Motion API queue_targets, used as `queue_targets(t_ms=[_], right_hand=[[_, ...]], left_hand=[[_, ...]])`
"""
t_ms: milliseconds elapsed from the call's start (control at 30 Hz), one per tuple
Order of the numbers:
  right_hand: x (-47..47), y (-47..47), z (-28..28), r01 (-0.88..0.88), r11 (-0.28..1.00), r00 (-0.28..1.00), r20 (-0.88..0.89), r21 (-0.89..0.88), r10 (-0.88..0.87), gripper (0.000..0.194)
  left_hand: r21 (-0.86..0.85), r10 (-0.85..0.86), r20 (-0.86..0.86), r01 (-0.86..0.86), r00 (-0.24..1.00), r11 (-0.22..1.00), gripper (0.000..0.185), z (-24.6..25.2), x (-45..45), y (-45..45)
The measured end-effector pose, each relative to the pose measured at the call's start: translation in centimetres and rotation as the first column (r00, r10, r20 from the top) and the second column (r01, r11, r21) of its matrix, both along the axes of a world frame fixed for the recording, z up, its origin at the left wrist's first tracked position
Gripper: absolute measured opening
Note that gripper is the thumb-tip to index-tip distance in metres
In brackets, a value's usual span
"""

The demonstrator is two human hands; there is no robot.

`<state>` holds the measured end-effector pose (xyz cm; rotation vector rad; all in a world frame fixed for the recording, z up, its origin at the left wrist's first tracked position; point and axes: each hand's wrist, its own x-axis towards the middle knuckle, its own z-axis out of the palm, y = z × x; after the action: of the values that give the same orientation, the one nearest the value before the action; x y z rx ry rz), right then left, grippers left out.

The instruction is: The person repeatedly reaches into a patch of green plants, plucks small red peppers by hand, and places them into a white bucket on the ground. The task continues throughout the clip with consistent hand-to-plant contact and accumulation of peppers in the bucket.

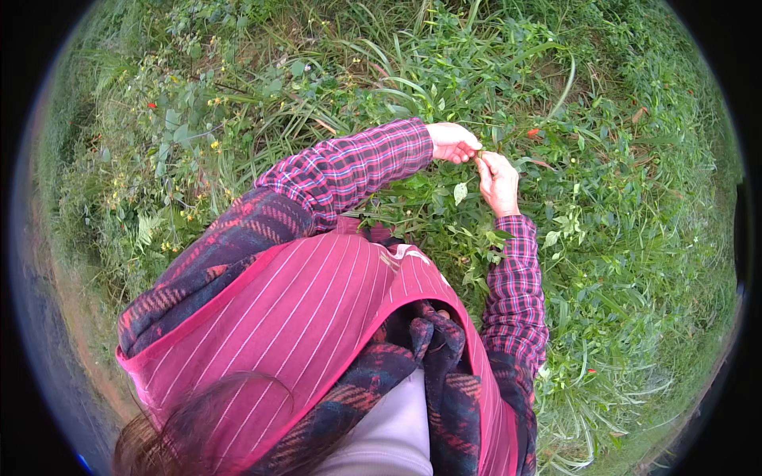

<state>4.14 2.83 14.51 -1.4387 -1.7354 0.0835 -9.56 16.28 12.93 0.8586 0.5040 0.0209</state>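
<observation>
My left hand (453,143) reaches in from the left over the green plants, its fingers curled and its fingertips close to those of my right hand. My right hand (497,178) comes from below, with thumb and forefinger pinched on something thin, perhaps a plant stem, too small to tell. Whether my left fingers also hold it cannot be seen. Just right of my hands is a red chilli-like fruit or petal (533,132) among leaves. A pale green leaf (460,193) hangs below them.
Low leafy plants (625,238) and long-bladed grass (411,89) surround my hands. Yellow-flowered weeds (214,144) grow at the left. A pink striped apron (280,321) covers my front. A strip of bare soil (89,351) runs along the lower left edge.
</observation>
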Motion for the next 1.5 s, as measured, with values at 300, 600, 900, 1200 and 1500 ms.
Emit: queue_targets(t_ms=[300, 600, 900, 1200, 1500], right_hand=[[0.7, 1.9, -0.1, -0.123, 0.989, 0.992, -0.01, -0.081, 0.123, 0.011], [-1.3, -0.5, -1.4, -0.121, 0.983, 0.99, -0.091, -0.14, 0.109, 0.011], [-1.8, -0.3, -2.0, -0.049, 0.991, 0.986, -0.164, -0.124, 0.028, 0.014], [0.4, 0.9, -2.8, 0.17, 0.935, 0.383, -0.853, -0.312, -0.355, 0.012], [3.2, 2.5, -6.0, 0.097, 0.753, 0.776, -0.425, -0.65, -0.467, 0.026]], left_hand=[[-0.015, -0.124, -0.099, 0.123, 0.987, 0.992, 0.015, -0.6, 0.7, 2.4], [-0.041, 0.011, 0.212, -0.002, 0.977, 0.999, 0.009, -0.1, 0.1, 3.4], [0.782, -0.144, -0.231, 0.272, 0.962, 0.561, 0.034, -0.2, 4.1, 2.0], [0.749, -0.049, -0.213, 0.195, 0.976, 0.633, 0.013, -3.0, 5.5, 2.6], [0.683, -0.041, -0.177, 0.153, 0.983, 0.714, 0.013, -4.1, 5.0, 2.8]])
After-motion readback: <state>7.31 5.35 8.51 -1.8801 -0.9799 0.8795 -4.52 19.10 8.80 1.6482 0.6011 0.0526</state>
